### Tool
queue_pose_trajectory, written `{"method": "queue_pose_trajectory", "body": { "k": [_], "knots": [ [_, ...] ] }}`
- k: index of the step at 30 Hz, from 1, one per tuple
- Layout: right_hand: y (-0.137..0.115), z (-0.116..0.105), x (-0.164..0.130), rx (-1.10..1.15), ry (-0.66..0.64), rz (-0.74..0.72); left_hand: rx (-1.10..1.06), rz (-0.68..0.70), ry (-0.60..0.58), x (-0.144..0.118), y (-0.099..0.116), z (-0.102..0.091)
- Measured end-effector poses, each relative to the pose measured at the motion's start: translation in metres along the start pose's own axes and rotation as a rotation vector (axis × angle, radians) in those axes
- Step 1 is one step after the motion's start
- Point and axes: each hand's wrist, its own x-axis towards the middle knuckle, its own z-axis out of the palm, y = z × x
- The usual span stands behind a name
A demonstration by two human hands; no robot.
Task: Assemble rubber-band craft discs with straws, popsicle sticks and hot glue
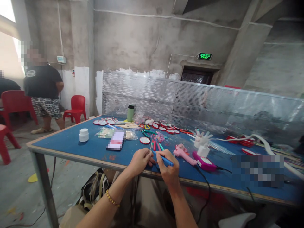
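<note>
Your left forearm (102, 207) is closest, gold bead bracelet (112, 199) around it; right forearm (181, 205) comes in beside it. Left hand (142, 161) is pinched narrow, thin pale stick (150, 147) standing up out of the fingertips. Right hand (169, 167) is closed around a blue pen (167, 160); the pen slants across the fingers, its far end right by your left fingertips. Can't tell if pen and stick touch. Both hands are at the table's near edge, just apart. Right beyond them on the blue table (140, 155): a few colored markers (159, 146), then a pile of rubber bands (159, 138), with a red-rimmed disc (144, 140) left of that. Phone (116, 140) is left of your left hand, white jar (84, 135) farther left. Off your right hand: pink tool (185, 155) nearest, then purple tool (204, 162) with a black cord, white cup (199, 141) of clear sticks behind.
</note>
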Motion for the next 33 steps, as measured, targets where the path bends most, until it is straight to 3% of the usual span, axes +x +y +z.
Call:
{"method": "queue_pose_trajectory", "body": {
  "k": [33],
  "knots": [
    [0.0002, 0.0045, 0.0031, 0.004, -0.026, -0.041, 0.049, 0.025, 0.019, 0.0003, 0.0078, -0.0016]
  ]
}}
